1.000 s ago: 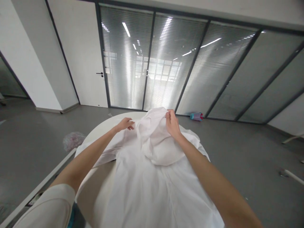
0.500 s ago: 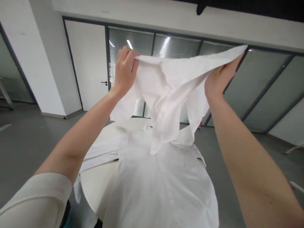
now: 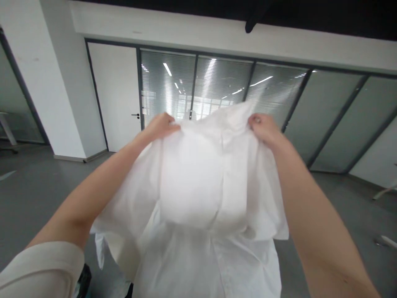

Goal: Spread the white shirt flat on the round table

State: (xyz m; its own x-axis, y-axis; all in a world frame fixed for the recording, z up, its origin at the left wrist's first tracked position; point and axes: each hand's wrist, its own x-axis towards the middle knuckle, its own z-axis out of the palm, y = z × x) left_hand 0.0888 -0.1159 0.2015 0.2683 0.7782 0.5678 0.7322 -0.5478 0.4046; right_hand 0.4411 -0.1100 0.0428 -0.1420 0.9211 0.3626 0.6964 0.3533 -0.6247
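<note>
A white shirt point(image 3: 198, 194) billows in front of me, held up by its top edge. My left hand point(image 3: 159, 126) pinches the upper left of the fabric. My right hand point(image 3: 263, 126) pinches the upper right. The cloth puffs out between my forearms and its lower part drapes down over the round white table point(image 3: 119, 254), which is almost wholly hidden by it.
Grey floor point(image 3: 37, 186) spreads around the table. A wall of glass panels with blinds point(image 3: 217, 91) stands ahead, a white door point(image 3: 116, 95) at its left. Pale objects lie on the floor at the far right point(image 3: 386, 240).
The shirt first lay bunched on the table, then I raised it high and spread it. Now my hands have come down and closer together, and the fabric balloons toward me.
</note>
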